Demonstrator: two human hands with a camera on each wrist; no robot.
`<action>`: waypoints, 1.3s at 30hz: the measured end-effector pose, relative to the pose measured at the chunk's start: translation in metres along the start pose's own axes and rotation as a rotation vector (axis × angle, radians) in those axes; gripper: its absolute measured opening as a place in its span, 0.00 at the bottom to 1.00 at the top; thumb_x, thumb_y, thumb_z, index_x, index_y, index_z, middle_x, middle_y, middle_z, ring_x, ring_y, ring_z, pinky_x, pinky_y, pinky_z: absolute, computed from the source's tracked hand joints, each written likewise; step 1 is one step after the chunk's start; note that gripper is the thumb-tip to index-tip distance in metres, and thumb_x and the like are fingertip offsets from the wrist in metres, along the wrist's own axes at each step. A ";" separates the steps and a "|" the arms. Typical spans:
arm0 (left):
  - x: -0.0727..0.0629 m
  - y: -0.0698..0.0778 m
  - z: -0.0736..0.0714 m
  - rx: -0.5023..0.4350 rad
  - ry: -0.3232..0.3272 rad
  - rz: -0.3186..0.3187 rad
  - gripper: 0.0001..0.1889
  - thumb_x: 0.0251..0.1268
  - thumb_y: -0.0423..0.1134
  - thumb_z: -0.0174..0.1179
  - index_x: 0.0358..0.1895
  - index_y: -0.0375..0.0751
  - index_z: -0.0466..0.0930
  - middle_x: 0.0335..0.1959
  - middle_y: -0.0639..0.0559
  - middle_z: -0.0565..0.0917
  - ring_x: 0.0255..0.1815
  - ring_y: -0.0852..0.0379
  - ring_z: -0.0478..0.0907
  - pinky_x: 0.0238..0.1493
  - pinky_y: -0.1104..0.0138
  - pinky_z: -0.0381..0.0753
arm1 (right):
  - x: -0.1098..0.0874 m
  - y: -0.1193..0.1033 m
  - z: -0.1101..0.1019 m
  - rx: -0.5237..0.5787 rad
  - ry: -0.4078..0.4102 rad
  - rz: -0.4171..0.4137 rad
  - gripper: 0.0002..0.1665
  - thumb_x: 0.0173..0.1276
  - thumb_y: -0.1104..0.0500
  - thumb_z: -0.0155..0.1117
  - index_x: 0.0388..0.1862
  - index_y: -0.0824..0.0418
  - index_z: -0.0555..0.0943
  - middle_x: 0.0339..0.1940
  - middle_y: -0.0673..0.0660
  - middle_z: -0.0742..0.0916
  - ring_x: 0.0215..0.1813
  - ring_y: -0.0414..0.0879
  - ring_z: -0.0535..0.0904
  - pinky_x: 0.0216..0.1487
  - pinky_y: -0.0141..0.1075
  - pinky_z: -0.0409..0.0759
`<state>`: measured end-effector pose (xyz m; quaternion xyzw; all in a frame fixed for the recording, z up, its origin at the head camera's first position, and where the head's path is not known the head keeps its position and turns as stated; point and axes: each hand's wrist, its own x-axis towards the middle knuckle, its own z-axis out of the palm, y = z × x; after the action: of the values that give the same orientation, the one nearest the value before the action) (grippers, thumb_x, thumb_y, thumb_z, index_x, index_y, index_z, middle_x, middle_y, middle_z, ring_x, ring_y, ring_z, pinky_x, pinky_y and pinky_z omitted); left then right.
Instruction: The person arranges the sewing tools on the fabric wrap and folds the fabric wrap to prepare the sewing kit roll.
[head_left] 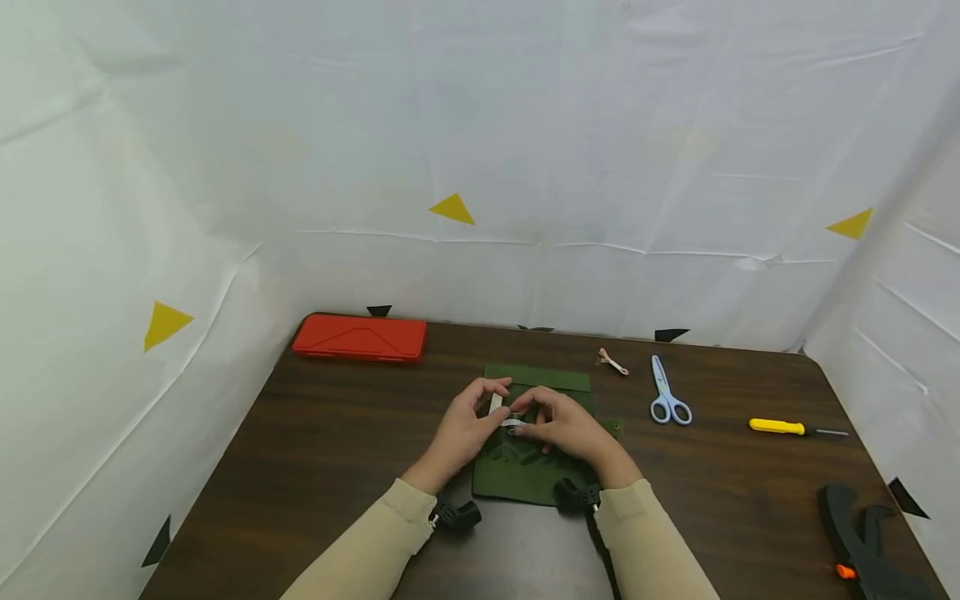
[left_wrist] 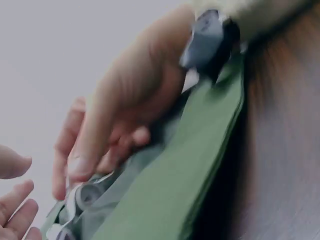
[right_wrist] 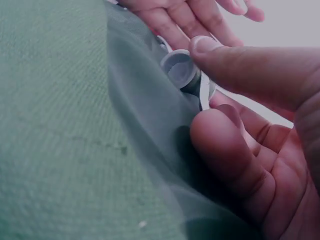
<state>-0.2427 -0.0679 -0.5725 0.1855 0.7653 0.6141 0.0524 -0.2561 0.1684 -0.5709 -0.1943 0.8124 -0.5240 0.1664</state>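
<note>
A dark green cloth pouch (head_left: pixel 517 483) lies in the middle of the table. Over it, both hands meet at a small dark cylinder with a pale grey round end (right_wrist: pixel 179 70) and a narrow white strip (right_wrist: pixel 204 91) alongside. My right hand (head_left: pixel 558 423) pinches the strip by the cylinder between thumb and index finger. From the other side, my left hand (head_left: pixel 468 427) holds the strip, its thumb (left_wrist: pixel 82 162) close to the cylinder's end. The fingers partly hide the strip's ends, and the left wrist view is blurred.
At the back left lies a red case (head_left: pixel 360 337). Right of the pouch are a small hair clip (head_left: pixel 613 362), blue-handled scissors (head_left: pixel 663 393) and a yellow screwdriver (head_left: pixel 783 427). A black clamp-like tool (head_left: pixel 862 542) sits at the front right. White sheeting surrounds the table.
</note>
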 end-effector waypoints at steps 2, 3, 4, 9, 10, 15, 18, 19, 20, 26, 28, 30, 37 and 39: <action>-0.001 0.001 0.003 -0.012 -0.023 -0.015 0.16 0.81 0.35 0.64 0.66 0.39 0.79 0.79 0.47 0.77 0.85 0.44 0.68 0.81 0.40 0.70 | 0.000 0.000 0.000 0.022 0.007 0.009 0.17 0.78 0.52 0.74 0.62 0.52 0.86 0.51 0.59 0.87 0.29 0.48 0.79 0.30 0.44 0.88; -0.002 0.001 0.005 0.001 -0.036 -0.020 0.18 0.81 0.34 0.65 0.68 0.40 0.78 0.79 0.47 0.77 0.84 0.45 0.70 0.79 0.42 0.73 | 0.001 0.000 -0.001 0.038 0.009 0.012 0.16 0.79 0.53 0.72 0.62 0.53 0.85 0.51 0.59 0.87 0.29 0.48 0.79 0.30 0.45 0.88; -0.002 0.001 0.006 0.041 -0.046 -0.027 0.20 0.80 0.34 0.65 0.70 0.42 0.78 0.78 0.48 0.78 0.81 0.46 0.72 0.77 0.44 0.75 | 0.001 0.000 -0.002 0.056 0.009 0.011 0.16 0.80 0.53 0.71 0.62 0.55 0.85 0.51 0.61 0.87 0.29 0.48 0.80 0.30 0.45 0.88; -0.003 0.001 0.011 0.260 -0.116 -0.033 0.31 0.74 0.36 0.72 0.77 0.48 0.72 0.77 0.50 0.78 0.85 0.47 0.68 0.89 0.45 0.56 | -0.002 0.000 -0.009 0.186 0.025 -0.003 0.16 0.84 0.55 0.65 0.63 0.61 0.84 0.52 0.67 0.85 0.33 0.47 0.81 0.32 0.44 0.90; -0.004 0.000 0.011 0.302 -0.136 -0.025 0.33 0.73 0.37 0.74 0.77 0.48 0.71 0.78 0.49 0.77 0.87 0.46 0.64 0.91 0.44 0.49 | -0.003 0.000 -0.011 0.224 0.046 -0.012 0.17 0.85 0.55 0.64 0.63 0.63 0.83 0.52 0.68 0.85 0.33 0.46 0.81 0.31 0.43 0.90; -0.005 -0.003 0.013 0.453 -0.208 0.017 0.40 0.67 0.41 0.79 0.80 0.45 0.70 0.85 0.44 0.70 0.91 0.44 0.54 0.92 0.44 0.41 | -0.012 0.000 -0.034 0.421 0.338 -0.085 0.20 0.85 0.57 0.63 0.61 0.75 0.78 0.45 0.60 0.86 0.32 0.42 0.80 0.27 0.35 0.84; -0.004 -0.006 0.014 0.501 -0.214 0.029 0.40 0.66 0.42 0.79 0.80 0.47 0.70 0.85 0.46 0.69 0.91 0.46 0.55 0.92 0.45 0.42 | -0.022 0.002 -0.055 0.440 0.578 -0.091 0.23 0.85 0.58 0.64 0.61 0.79 0.76 0.38 0.53 0.85 0.30 0.40 0.77 0.26 0.30 0.77; -0.004 -0.007 0.014 0.509 -0.216 0.032 0.40 0.66 0.42 0.79 0.80 0.48 0.71 0.85 0.47 0.69 0.91 0.46 0.55 0.92 0.46 0.42 | -0.027 0.003 -0.063 0.432 0.643 -0.078 0.23 0.84 0.58 0.65 0.61 0.79 0.76 0.37 0.53 0.85 0.30 0.40 0.76 0.26 0.30 0.75; -0.004 -0.007 0.014 0.514 -0.218 0.036 0.40 0.67 0.43 0.79 0.79 0.48 0.71 0.85 0.48 0.70 0.91 0.47 0.56 0.92 0.46 0.42 | -0.032 0.005 -0.070 0.406 0.700 -0.057 0.22 0.84 0.57 0.65 0.60 0.77 0.77 0.37 0.51 0.86 0.30 0.41 0.76 0.26 0.30 0.74; -0.003 -0.008 0.015 0.525 -0.225 0.055 0.39 0.67 0.43 0.79 0.78 0.48 0.72 0.83 0.50 0.73 0.91 0.47 0.56 0.93 0.46 0.42 | -0.053 0.020 -0.093 0.137 0.939 0.025 0.14 0.84 0.57 0.65 0.56 0.67 0.86 0.37 0.49 0.86 0.33 0.39 0.76 0.33 0.28 0.74; -0.003 -0.009 0.015 0.531 -0.230 0.055 0.39 0.67 0.43 0.79 0.79 0.48 0.71 0.83 0.50 0.73 0.91 0.48 0.55 0.93 0.47 0.41 | -0.053 0.024 -0.093 0.025 0.946 0.044 0.14 0.84 0.57 0.64 0.59 0.65 0.86 0.42 0.50 0.87 0.39 0.38 0.78 0.39 0.28 0.74; -0.003 -0.009 0.014 0.531 -0.236 0.049 0.40 0.67 0.43 0.79 0.79 0.48 0.71 0.83 0.50 0.73 0.92 0.48 0.55 0.93 0.47 0.40 | -0.050 0.027 -0.091 -0.078 0.879 0.050 0.16 0.85 0.58 0.63 0.64 0.63 0.85 0.53 0.56 0.87 0.51 0.44 0.81 0.52 0.33 0.78; 0.000 -0.009 0.012 0.504 -0.234 0.033 0.39 0.68 0.42 0.79 0.79 0.47 0.71 0.84 0.48 0.71 0.92 0.47 0.54 0.93 0.46 0.40 | -0.031 0.028 -0.078 -0.297 0.514 0.064 0.33 0.86 0.56 0.60 0.83 0.68 0.69 0.86 0.74 0.63 0.87 0.73 0.57 0.83 0.71 0.60; 0.001 -0.007 0.012 0.473 -0.228 0.035 0.36 0.70 0.43 0.77 0.78 0.46 0.72 0.83 0.48 0.73 0.92 0.47 0.54 0.93 0.45 0.40 | -0.029 0.026 -0.076 -0.356 0.489 0.097 0.33 0.87 0.54 0.60 0.83 0.68 0.69 0.86 0.74 0.64 0.87 0.73 0.57 0.83 0.71 0.59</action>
<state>-0.2419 -0.0576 -0.5823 0.2738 0.8735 0.3940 0.0828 -0.2703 0.2524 -0.5624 -0.0494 0.9157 -0.3962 -0.0460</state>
